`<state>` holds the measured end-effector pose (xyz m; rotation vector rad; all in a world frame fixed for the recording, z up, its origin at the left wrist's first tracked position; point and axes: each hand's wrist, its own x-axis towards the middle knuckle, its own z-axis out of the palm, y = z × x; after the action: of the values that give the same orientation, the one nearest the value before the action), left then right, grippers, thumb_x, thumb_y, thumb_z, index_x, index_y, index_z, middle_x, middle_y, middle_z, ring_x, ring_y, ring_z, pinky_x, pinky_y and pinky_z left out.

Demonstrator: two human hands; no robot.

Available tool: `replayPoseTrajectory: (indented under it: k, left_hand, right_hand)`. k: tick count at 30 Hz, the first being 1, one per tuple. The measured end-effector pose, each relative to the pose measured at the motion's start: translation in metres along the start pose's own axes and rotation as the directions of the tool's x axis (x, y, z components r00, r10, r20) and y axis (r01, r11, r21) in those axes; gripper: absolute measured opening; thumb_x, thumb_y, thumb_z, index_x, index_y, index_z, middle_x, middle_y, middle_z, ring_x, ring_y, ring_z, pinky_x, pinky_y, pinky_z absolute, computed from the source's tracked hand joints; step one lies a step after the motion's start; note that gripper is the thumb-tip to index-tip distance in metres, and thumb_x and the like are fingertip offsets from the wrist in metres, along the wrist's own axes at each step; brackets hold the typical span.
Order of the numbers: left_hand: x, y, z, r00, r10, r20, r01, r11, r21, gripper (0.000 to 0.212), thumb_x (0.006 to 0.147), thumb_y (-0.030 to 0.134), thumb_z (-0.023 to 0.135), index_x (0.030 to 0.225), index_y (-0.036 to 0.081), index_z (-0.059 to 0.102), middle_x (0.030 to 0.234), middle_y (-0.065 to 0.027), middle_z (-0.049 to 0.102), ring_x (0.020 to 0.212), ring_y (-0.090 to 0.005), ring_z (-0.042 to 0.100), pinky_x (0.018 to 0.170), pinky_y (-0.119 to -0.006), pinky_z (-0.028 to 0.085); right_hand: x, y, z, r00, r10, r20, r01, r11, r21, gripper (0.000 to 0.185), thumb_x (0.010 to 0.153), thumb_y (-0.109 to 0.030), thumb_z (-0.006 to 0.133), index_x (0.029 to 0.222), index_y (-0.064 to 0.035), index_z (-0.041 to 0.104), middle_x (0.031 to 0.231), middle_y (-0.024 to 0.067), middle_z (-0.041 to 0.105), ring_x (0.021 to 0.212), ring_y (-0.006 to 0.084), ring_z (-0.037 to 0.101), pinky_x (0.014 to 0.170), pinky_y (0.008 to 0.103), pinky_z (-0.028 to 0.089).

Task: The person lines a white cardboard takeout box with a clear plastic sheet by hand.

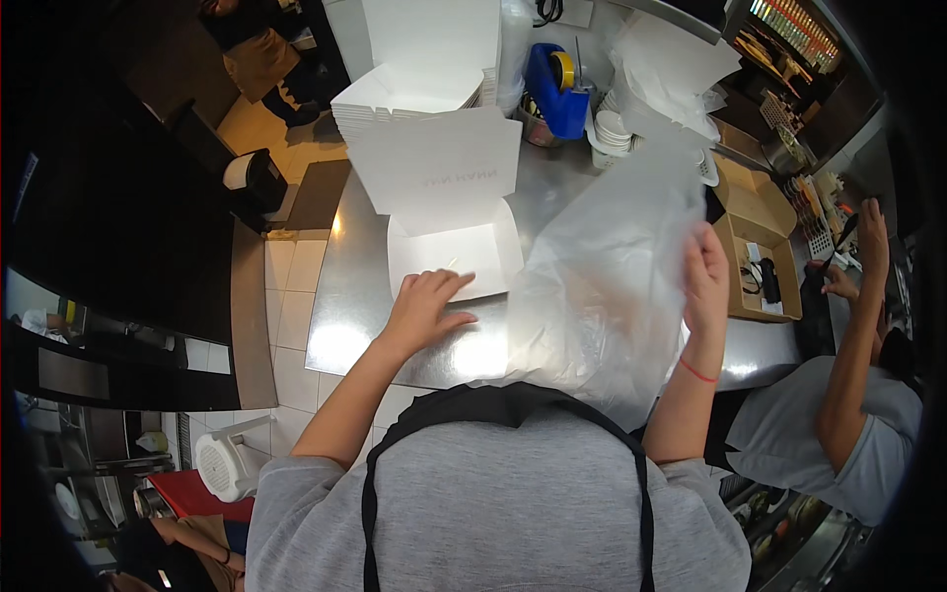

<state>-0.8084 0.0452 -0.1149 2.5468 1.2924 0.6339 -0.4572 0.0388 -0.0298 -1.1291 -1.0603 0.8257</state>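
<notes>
A white paperboard takeaway box (465,244) stands on the steel table, its lid (436,159) raised and leaning back. Inside it lies a small pale sliver, too small to identify. My left hand (425,307) is at the box's near left corner, palm down, fingers apart and holding nothing. To the right of the box, a translucent plastic bag (599,274) spreads upward from the table's front edge, partly blurred. My right hand (704,270), with a red string at the wrist, has its curled fingers on the bag's right edge.
Behind the box rises a stack of white takeaway boxes (414,92). A blue tape dispenser (556,92) and small white cups (612,127) stand at the back. An open cardboard box (780,292) sits right, near a co-worker (821,422). A white stool (222,462) stands left.
</notes>
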Motion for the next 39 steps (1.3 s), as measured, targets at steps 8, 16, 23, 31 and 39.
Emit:
replayPoseTrajectory:
  k: [8,16,23,31,39]
  left_hand:
    - [0.049,0.054,-0.042,0.963,-0.259,-0.068,0.059,0.454,-0.889,0.077,0.083,0.032,0.065,0.141,0.008,0.019,0.121,-0.0143,0.052,0.113,-0.0223,0.049,0.093,-0.035,0.039]
    - [0.063,0.026,-0.034,0.910,-0.400,0.110,0.223,0.248,-0.943,0.039,0.083,0.014,0.066,0.117,0.002,0.053,0.106,-0.0006,0.058,0.093,-0.0086,0.054,0.084,-0.022,0.043]
    - [0.002,-0.016,-0.056,0.973,-0.151,0.173,0.218,0.842,-0.494,0.074,0.061,0.033,0.081,0.123,0.008,0.049,0.128,-0.0117,0.044,0.121,-0.0264,0.041,0.101,-0.042,0.033]
    - [-0.062,-0.040,-0.013,0.915,-0.180,0.361,0.085,0.961,0.264,0.031,0.070,0.021,0.071,0.100,0.018,0.063,0.119,-0.0050,0.053,0.118,-0.0250,0.045,0.103,-0.051,0.025]
    - [-0.010,-0.027,0.046,0.977,-0.212,0.019,0.213,0.968,-0.136,0.014,0.081,0.016,0.053,0.089,0.012,0.063,0.089,-0.0038,0.064,0.080,-0.0245,0.059,0.072,-0.038,0.036]
  right_hand:
    - [0.009,-0.035,0.057,0.905,-0.037,0.425,0.028,0.999,0.027,0.017,0.089,-0.019,0.059,0.100,-0.0061,0.057,0.082,-0.0081,0.052,0.072,-0.0001,0.042,0.061,0.0152,0.033]
    - [-0.008,-0.023,0.060,0.842,-0.154,0.517,0.062,0.980,0.190,0.045,0.083,-0.020,0.066,0.120,-0.0020,0.048,0.098,0.0009,0.056,0.097,0.0073,0.050,0.075,0.0222,0.042]
    - [-0.025,0.015,0.039,0.967,0.081,0.240,-0.086,0.996,0.011,0.010,0.087,-0.012,0.058,0.094,-0.0047,0.058,0.075,-0.0027,0.055,0.057,0.0059,0.050,0.054,0.0191,0.040]
    - [-0.015,-0.009,-0.001,0.998,0.034,0.051,-0.034,0.999,0.011,0.011,0.089,-0.018,0.056,0.092,-0.0080,0.057,0.072,-0.0065,0.052,0.055,0.0006,0.044,0.046,0.0157,0.032]
    - [-0.020,-0.041,-0.013,0.978,-0.059,0.199,0.083,0.990,-0.111,0.011,0.083,-0.014,0.058,0.084,-0.0027,0.057,0.077,-0.0013,0.055,0.070,0.0052,0.050,0.064,0.0180,0.038]
